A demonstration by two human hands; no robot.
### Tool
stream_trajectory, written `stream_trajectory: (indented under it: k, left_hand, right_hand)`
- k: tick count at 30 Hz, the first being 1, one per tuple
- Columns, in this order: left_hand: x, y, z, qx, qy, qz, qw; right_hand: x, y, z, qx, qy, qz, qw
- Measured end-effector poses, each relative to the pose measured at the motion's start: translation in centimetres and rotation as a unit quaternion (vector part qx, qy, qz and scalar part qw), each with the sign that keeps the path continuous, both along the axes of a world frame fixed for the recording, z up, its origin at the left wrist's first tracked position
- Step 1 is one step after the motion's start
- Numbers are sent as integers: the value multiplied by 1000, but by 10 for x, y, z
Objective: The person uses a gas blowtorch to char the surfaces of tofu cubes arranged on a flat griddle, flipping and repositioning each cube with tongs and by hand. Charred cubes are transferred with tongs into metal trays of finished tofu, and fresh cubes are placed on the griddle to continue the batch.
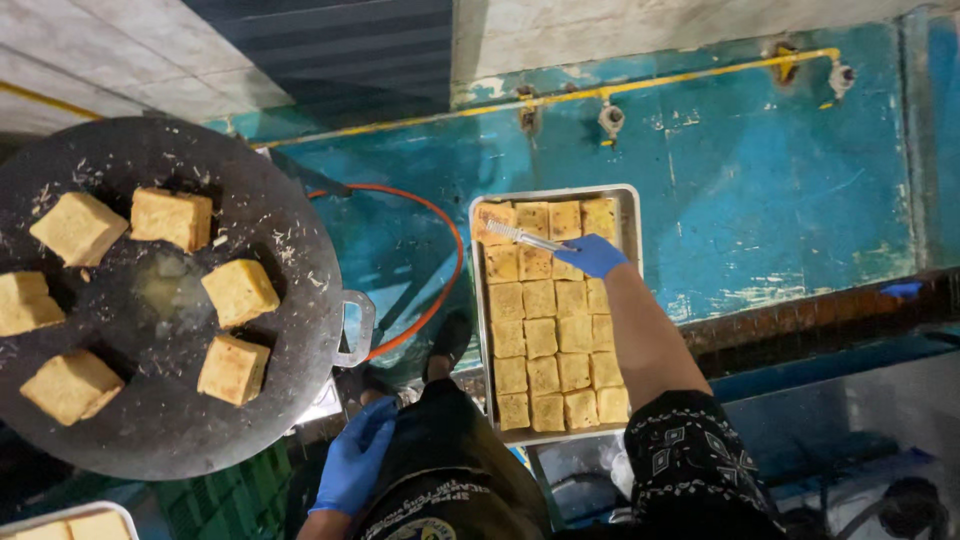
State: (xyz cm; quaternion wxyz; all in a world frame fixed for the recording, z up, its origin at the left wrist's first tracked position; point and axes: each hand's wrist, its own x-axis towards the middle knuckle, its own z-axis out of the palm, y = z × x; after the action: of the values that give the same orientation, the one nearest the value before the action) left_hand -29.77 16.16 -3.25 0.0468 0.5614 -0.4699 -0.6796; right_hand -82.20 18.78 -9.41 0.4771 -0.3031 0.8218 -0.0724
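Note:
My right hand (592, 255), in a blue glove, reaches over a metal tray (632, 215) packed with several golden square pieces of food. It holds metal tongs (522, 238) whose tips rest on the far-left piece (493, 220) in the top row. My left hand (355, 460), also blue-gloved, hangs low beside my dark apron with fingers loosely apart and nothing in it. To the left lies a large round black griddle (150, 420) with several golden squares (239, 292) around a small pool of oil.
An orange hose (445, 225) curves between griddle and tray. A yellow pipe with valves (610, 115) runs along the blue wall. The griddle's metal handle (362, 330) sticks out toward me. Another tray corner (70, 520) with squares shows at the bottom left.

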Motion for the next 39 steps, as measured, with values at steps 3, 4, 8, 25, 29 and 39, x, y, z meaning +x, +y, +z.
stream_trajectory:
  k: [3,4,8,25,29,39]
  left_hand:
    - [-7,-2,5,-1,-7,-6,1000]
    - [-8,-2,7,1,-12,-11,1000]
    - [-19,-6,13,-5,1,-6,1000]
    - [-34,-19,19,-68,-12,-95,993]
    - [-24,-24,23,-83,-7,-82,993]
    - [29,-46,-10,-206,11,12,979]
  right_hand:
    - [-10,-5,1,21,46,84,995]
    - [-13,-6,1,18,61,112,992]
    - [-22,-2,2,23,87,156,984]
    - [25,10,37,-27,181,80,980]
    - [25,11,44,22,165,66,984]
    - [80,70,50,-172,113,-173,963]
